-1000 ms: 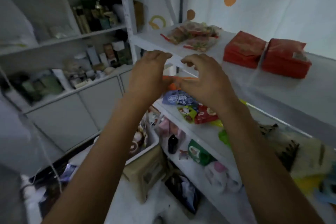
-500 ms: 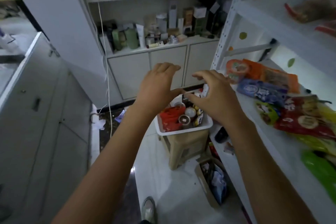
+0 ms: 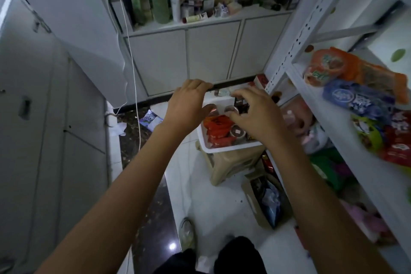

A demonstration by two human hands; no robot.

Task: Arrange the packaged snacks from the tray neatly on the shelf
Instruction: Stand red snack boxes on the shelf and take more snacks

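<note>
Red snack packets (image 3: 216,132) lie stacked flat in the left half of the white tray (image 3: 229,148), which sits on a beige stool (image 3: 229,164) on the floor, just beside the foot of the shelf (image 3: 322,122). Small round cups (image 3: 238,132) fill the space next to them on the right. Both hands hover above the tray with nothing in them. The left hand (image 3: 189,104) has its fingers loosely bent and apart, thumb pointing inward over the far end of the red stack. The right hand (image 3: 255,113) is spread, fingertips over the cups and a dark pack behind them.

The packets are below both hands and a little nearer the person, so the reach is down and slightly back. Their long sides seem to run across the tray, left to right, though the stack is partly covered and this is a judgement. The left hand looks the nearer one, being on the packets' side of the tray. The shelf board, already carrying an orange packet (image 3: 355,69) and a blue packet (image 3: 355,98), stands up and to the right, so the right hand is better placed for setting anything down there.
</note>
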